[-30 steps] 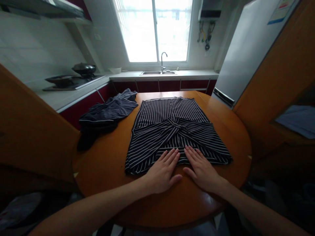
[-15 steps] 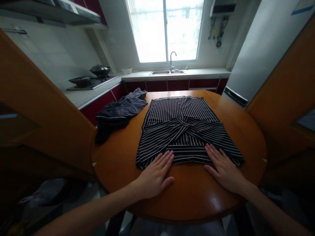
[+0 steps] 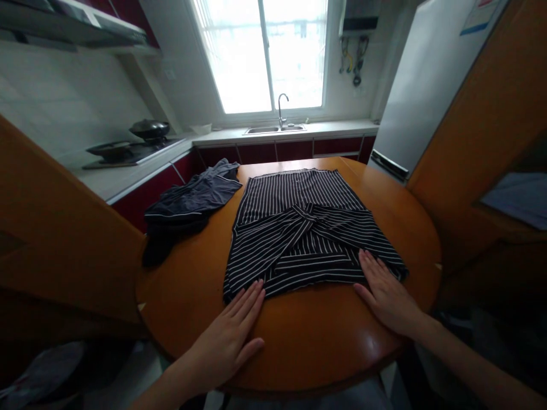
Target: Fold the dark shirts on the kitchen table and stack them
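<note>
A black garment with white stripes [image 3: 301,228] lies spread on the round wooden table [image 3: 307,347], its striped bands crossing in a knot near the middle. Which kind of garment it is I cannot tell for sure. My left hand [image 3: 231,327] is open and flat, its fingertips on the near left edge of the cloth and its thumb out to the side. At the near right edge, my right hand [image 3: 387,293] also rests flat with the fingers stretched out, touching the fabric. Neither hand grips anything.
A pile of dark grey and black clothes [image 3: 192,202] lies at the table's left edge. Behind are a stove with a lidded pan [image 3: 149,130], a sink [image 3: 273,130] and a silver fridge [image 3: 416,85]. Wooden panels flank the table.
My left hand has slid left along the garment's near edge, toward its corner. My right hand stays near the right edge. The whole view has shifted slightly.
</note>
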Demonstrator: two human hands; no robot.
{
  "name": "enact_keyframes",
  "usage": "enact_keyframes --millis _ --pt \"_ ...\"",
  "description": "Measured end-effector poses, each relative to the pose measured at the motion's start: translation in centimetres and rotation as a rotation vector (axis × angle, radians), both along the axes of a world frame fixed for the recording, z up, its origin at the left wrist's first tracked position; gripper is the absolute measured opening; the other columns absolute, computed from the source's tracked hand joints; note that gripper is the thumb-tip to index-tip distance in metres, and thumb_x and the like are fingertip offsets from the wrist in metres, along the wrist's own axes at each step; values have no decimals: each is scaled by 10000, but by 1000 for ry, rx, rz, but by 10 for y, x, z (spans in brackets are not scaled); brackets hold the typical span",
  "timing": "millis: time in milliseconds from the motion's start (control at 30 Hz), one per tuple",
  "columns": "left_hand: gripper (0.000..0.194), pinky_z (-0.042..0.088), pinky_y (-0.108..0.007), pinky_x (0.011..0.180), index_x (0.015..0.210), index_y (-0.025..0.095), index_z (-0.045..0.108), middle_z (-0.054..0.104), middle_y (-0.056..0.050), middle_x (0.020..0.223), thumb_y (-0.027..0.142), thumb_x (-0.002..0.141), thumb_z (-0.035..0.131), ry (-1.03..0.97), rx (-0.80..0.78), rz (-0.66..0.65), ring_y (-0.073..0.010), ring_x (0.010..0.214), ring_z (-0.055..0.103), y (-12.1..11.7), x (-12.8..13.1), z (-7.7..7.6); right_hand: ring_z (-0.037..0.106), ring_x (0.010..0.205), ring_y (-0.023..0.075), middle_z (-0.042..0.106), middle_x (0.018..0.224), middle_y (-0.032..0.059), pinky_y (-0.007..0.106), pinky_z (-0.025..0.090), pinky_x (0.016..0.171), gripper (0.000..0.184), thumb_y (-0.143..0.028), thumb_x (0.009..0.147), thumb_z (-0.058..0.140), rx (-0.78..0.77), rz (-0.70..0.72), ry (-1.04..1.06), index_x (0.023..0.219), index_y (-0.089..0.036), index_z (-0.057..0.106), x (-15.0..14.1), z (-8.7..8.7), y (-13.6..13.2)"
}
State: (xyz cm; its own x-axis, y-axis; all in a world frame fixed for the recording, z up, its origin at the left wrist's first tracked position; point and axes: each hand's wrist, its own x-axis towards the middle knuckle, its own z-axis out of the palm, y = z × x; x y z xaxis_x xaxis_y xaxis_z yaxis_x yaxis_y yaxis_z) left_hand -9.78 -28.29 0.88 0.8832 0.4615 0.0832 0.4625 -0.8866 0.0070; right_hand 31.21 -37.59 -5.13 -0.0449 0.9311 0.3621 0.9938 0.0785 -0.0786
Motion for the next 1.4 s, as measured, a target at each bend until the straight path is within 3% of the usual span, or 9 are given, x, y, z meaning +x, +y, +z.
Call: enact_keyframes --millis 167,300,433,600,867,1033,1167,1400 --pt "772 420 -445 1142 1623 187 87 250 -124 1634 405 1012 507 -41 45 -15 -294 1468 346 0 -15 -6 239 1510 291 231 1649 135 521 316 1199 776 -366 1018 417 61 -72 65 1619 -172 -33 -1 5 -24" --pt "670 414 -424 1154 1619 232 135 352 -81 1605 248 1033 459 -163 96 -39 -249 1455 379 9 -16 -8 217 1519 277 235 1656 84 527 281 1214 706 -297 1007 422 91 -15 100 1624 -224 87 4 14 -28" --pt "680 362 -449 1184 1617 264 127 365 -54 1601 103 1014 397 -103 137 -82 -237 1476 338 26 -14 5 197 1524 281 274 1645 63 565 243 1213 674 -312 987 478 79 40 42 1604 -269 210 26 19 -19" --pt "796 299 -478 1208 1592 374 199 291 13 1633 -44 930 345 74 130 -100 -236 1499 285 40 -18 21 207 1521 273 281 1642 74 569 260 1202 663 -339 982 506 34 113 11 1590 -274 250 52 22 -16" --pt "697 358 -440 1188 1545 364 358 442 10 1560 8 949 426 61 50 -105 -227 1457 378 46 -30 21 284 1497 267 374 1601 74 576 319 1181 587 -321 984 501 23 160 93 1551 -281 355 64 20 -18" --pt "461 465 -357 1120 1390 303 583 627 -21 1368 84 1000 472 -34 7 -123 -190 1292 559 46 -34 23 479 1384 271 585 1430 70 510 469 1106 349 -270 964 564 135 277 146 1305 -277 638 82 22 -20" --pt "322 534 -329 1031 1258 244 664 674 -37 1244 136 1027 469 -49 13 -170 -186 1162 621 49 -33 21 606 1236 241 688 1269 47 438 545 1025 249 -243 960 579 162 328 100 1162 -291 716 88 25 -22" --pt "295 559 -300 984 1126 224 715 705 -42 1121 182 1049 433 -163 14 -192 -164 1085 650 51 -27 21 605 1230 223 647 1348 44 410 521 1034 393 -201 982 532 145 316 -33 1344 -323 625 86 34 -28"
